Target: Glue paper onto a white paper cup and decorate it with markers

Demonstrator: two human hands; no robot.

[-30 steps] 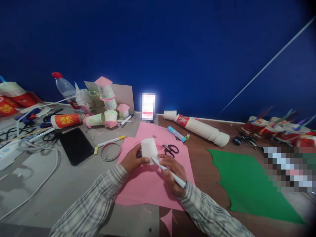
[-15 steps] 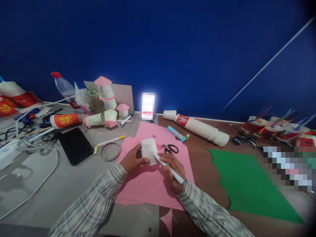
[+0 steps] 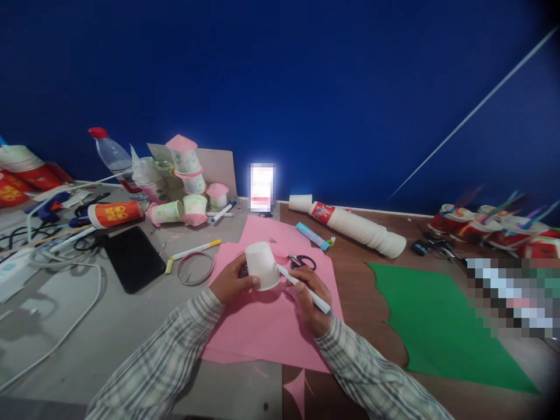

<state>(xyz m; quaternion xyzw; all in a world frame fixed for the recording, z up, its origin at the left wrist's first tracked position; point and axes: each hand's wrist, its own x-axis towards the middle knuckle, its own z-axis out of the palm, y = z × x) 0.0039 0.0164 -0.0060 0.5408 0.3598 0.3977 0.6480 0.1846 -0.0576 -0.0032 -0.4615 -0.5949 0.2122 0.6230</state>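
Note:
A plain white paper cup (image 3: 261, 265), wide rim downward and slightly tilted, is gripped at its left side by my left hand (image 3: 233, 279). My right hand (image 3: 311, 296) is closed around a white marker (image 3: 315, 298), whose tip meets the cup's right side or sits very close to it. Any mark at the tip is too small to make out. Beneath both hands lies pink paper (image 3: 271, 326). Black-handled scissors (image 3: 303, 263) rest on it just beyond my right hand, their blades partly hidden.
Left lie a black phone (image 3: 135, 259), a tape ring (image 3: 195, 269), a yellow-capped marker (image 3: 196, 249) and decorated cups (image 3: 186, 160). A long stack of paper cups (image 3: 361, 227) lies behind right, near a blue packet (image 3: 313, 235). Green paper (image 3: 441, 326) covers the right side.
The cup has tilted, its base leaning left and its rim swinging right. My right hand has shifted slightly, and the marker tip now points higher on the cup's right side.

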